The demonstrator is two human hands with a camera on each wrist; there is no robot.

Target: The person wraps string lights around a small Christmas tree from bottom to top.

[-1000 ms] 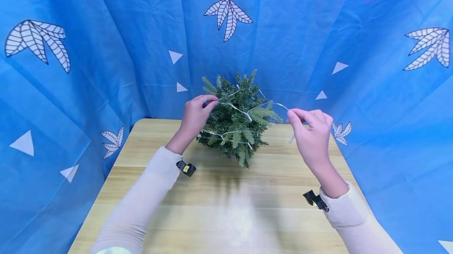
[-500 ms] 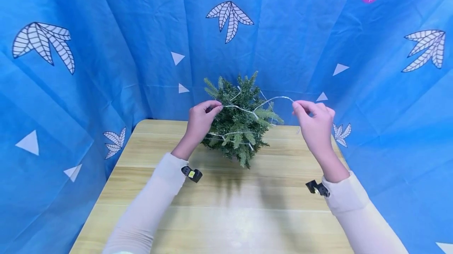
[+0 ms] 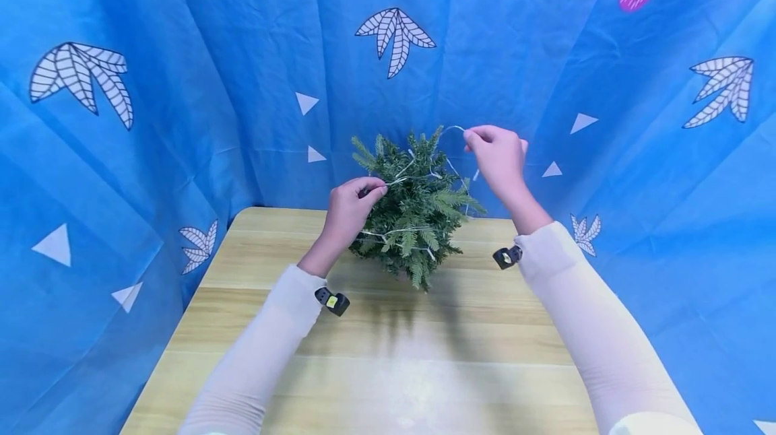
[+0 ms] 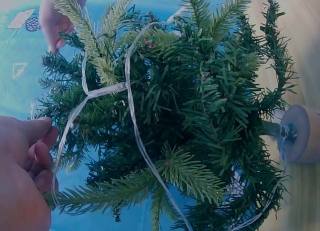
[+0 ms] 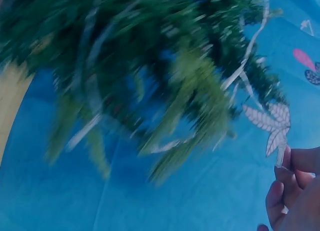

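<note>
A small artificial Christmas tree [image 3: 412,213] stands near the back of the table, with clear-wired string lights [image 3: 400,229] looped around its branches. At its left side my left hand [image 3: 351,213] pinches a stretch of the wire between thumb and forefinger. My right hand [image 3: 500,159], raised at the tree's upper right, pinches the strand by thumb and fingertips. From there the wire arches to the treetop, and a short tail hangs below the hand. In the left wrist view, a round wooden base [image 4: 302,133] shows under the trunk. The right wrist view is partly blurred.
The light wooden table [image 3: 388,367] spreads in front of the tree. A blue curtain [image 3: 509,51] printed with leaves and triangles encloses the back and both sides, close behind the tree. Black wrist cameras [image 3: 332,302] sit on both cuffs.
My right hand has gone up and left towards the treetop, carrying the strand, which now arches by the top instead of the right side. My left hand has shifted slightly right and down.
</note>
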